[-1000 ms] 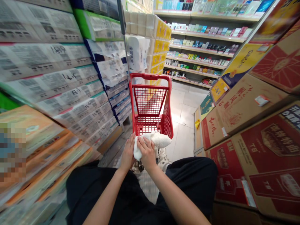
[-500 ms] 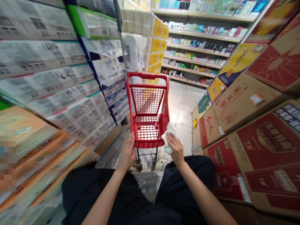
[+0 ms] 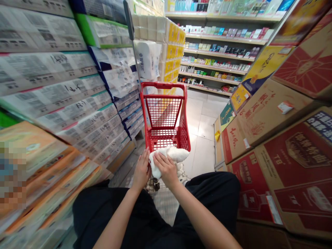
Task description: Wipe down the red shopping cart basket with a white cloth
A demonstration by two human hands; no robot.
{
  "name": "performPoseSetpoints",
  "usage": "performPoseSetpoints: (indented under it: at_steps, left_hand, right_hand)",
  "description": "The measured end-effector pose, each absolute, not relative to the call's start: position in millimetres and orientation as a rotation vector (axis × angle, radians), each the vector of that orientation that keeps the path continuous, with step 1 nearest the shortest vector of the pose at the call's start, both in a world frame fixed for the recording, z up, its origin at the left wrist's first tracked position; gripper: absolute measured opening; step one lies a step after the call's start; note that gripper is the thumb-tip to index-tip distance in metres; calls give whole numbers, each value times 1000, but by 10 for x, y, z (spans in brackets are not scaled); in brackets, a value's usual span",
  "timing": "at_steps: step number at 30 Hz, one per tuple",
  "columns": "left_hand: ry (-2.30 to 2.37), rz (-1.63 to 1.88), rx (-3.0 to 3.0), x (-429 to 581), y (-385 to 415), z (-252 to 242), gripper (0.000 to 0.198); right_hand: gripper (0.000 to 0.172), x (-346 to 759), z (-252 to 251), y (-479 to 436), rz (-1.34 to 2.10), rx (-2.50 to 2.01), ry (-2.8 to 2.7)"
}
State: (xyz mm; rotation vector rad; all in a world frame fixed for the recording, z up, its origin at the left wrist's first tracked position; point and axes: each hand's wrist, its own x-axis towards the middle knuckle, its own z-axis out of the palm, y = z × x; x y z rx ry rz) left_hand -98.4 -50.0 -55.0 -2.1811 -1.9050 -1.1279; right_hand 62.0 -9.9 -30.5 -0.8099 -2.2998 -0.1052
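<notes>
A small red shopping cart (image 3: 166,112) of plastic mesh stands between my knees. My left hand (image 3: 141,169) grips its near left corner, fingers straight along the side and thumb toward the near wall. A bunched white cloth (image 3: 178,153) lies over the cart's near rim, covering most of it. My right hand (image 3: 166,167) presses that cloth against the rim's left part, close beside my left hand. The cloth's loose end reaches to the near right corner. Behind my right hand the lower front of the cart is hidden.
Printed cartons (image 3: 293,162) rise in a stack close on my right. Packs in wrappers (image 3: 67,86) are piled on my left, with orange boxes (image 3: 44,166) nearer me. A pole (image 3: 135,55) stands at the cart's far left. Stocked shelves (image 3: 215,64) are beyond the tiled floor (image 3: 201,138).
My right hand has moved left with the white cloth, from the cart's near right corner along the rim toward my left hand. The left hand stays at its corner.
</notes>
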Motion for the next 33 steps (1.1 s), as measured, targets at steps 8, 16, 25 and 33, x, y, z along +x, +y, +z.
performPoseSetpoints:
  at_steps: [8, 16, 25, 33]
  left_hand:
    - [-1919, -1140, -2129, -912, -471, -521, 73]
    - [-1913, -1184, -2118, -922, -479, -566, 74]
    - [-1883, -1085, -2209, -1010, -510, -551, 75]
    - [-1876, -1121, -2122, -946, -454, -578, 76]
  right_hand:
    - [37, 1968, -242, 386, -222, -773, -2261]
    - [42, 1001, -326, 19, -102, -914, -2205]
    - [42, 626, -283, -62, -89, -766, -2339]
    - [41, 1988, -242, 410, -132, -783, -2296]
